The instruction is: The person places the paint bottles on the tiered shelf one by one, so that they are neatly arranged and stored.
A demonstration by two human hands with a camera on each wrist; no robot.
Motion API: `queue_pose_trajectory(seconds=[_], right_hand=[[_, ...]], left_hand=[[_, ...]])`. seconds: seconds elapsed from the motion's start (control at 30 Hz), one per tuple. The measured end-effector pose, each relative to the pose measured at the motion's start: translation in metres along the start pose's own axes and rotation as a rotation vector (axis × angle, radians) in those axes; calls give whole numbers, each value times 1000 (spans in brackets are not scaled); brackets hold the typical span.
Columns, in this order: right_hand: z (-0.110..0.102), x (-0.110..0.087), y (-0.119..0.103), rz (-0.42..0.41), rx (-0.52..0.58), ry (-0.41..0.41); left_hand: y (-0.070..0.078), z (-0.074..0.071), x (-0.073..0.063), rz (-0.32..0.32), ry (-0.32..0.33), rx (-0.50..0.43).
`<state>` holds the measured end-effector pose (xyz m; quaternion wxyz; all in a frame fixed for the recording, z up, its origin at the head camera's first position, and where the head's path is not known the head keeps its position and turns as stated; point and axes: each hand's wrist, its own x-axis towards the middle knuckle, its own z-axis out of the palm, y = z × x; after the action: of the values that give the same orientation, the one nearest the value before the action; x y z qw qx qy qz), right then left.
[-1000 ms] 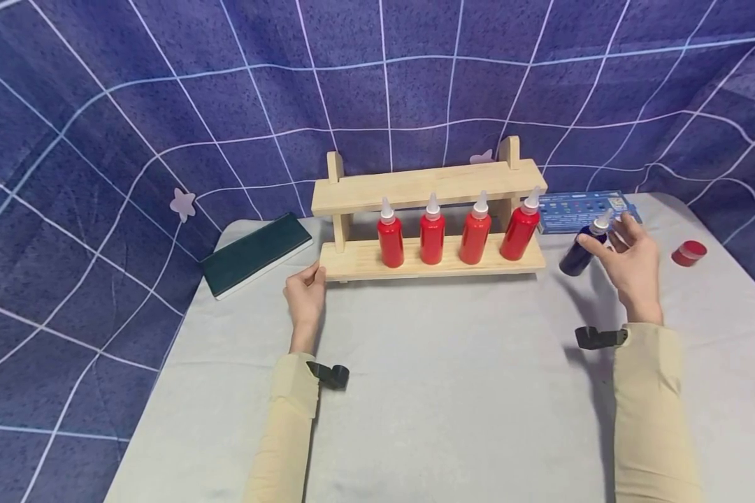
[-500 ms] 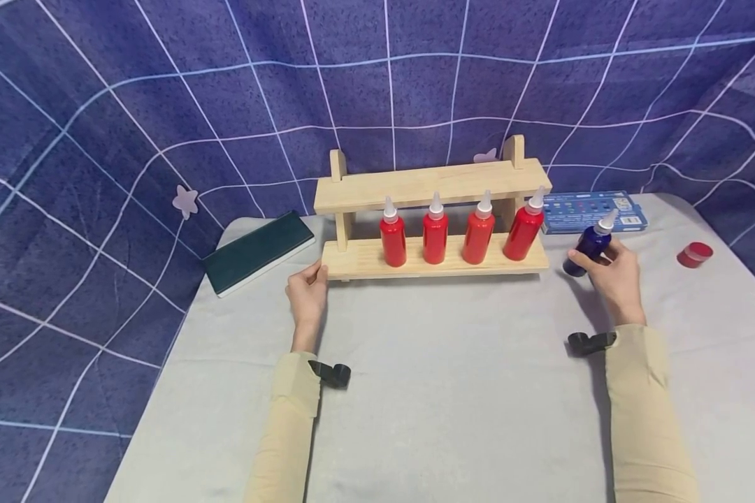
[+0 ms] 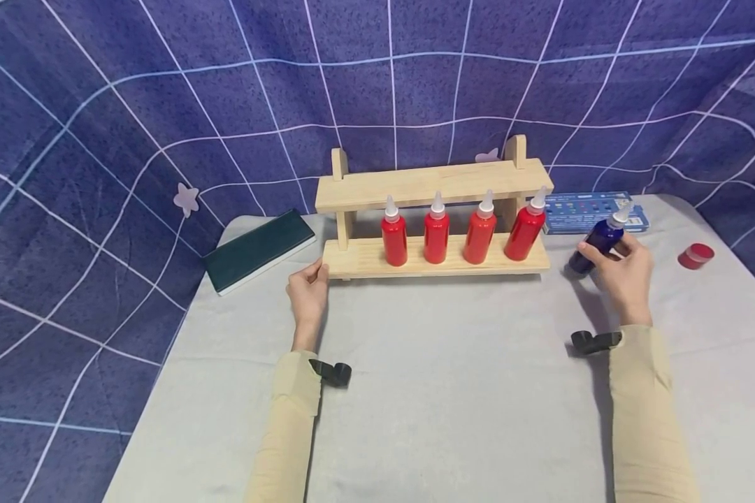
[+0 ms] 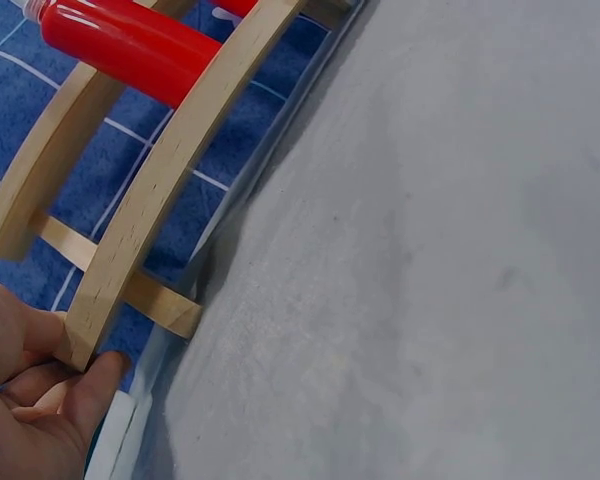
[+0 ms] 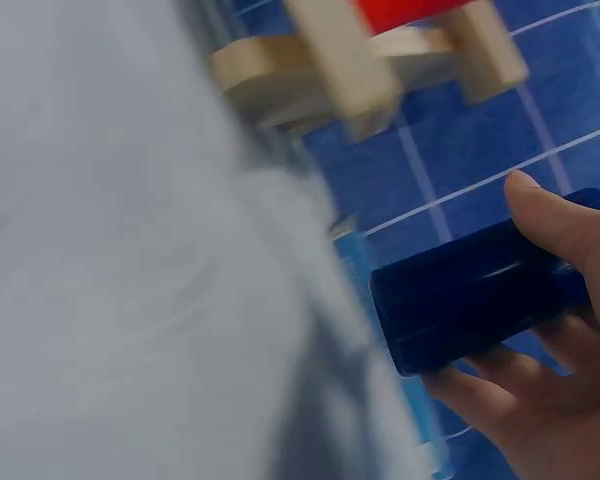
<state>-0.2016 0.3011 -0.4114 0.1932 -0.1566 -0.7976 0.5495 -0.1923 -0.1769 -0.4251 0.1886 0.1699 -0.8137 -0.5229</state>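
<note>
A dark blue squeeze bottle (image 3: 594, 248) with a white nozzle cap is in my right hand (image 3: 629, 279), to the right of the wooden rack. Thumb and fingers close around its body; in the right wrist view the bottle (image 5: 470, 295) shows its base end. My left hand (image 3: 307, 297) pinches the left end of the rack's lower shelf (image 3: 352, 262), and in the left wrist view thumb and fingers sit on either side of that shelf end (image 4: 95, 320). Several red squeeze bottles (image 3: 436, 237) with white nozzles stand in a row on the lower shelf.
Behind the blue bottle lies a flat blue printed box (image 3: 579, 209). A small red jar (image 3: 695, 256) stands at the far right. On the left rests a dark green box (image 3: 261, 248) with a white edge. A blue curtain (image 3: 226, 105) hangs behind the pale-covered table (image 3: 453, 377).
My right hand, first near the bottle's neck, now holds its body lower down. The blue bottle has shifted slightly right. My left hand stays on the shelf end.
</note>
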Motion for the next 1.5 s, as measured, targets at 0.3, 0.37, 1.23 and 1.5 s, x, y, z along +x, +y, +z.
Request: queue_pose_trajectory(seconds=[0.3, 0.37, 1.23, 1.5], right_hand=[[-9, -13, -53, -63, 128, 63], [-12, -18, -63, -56, 161, 69], [15, -68, -153, -296, 122, -79], [40, -81, -167, -389, 142, -171]], left_hand=[[0, -2, 3, 4, 2, 4], [-1, -2, 3, 6, -2, 1], [0, -5, 0, 0, -1, 12], [0, -5, 0, -7, 0, 25]])
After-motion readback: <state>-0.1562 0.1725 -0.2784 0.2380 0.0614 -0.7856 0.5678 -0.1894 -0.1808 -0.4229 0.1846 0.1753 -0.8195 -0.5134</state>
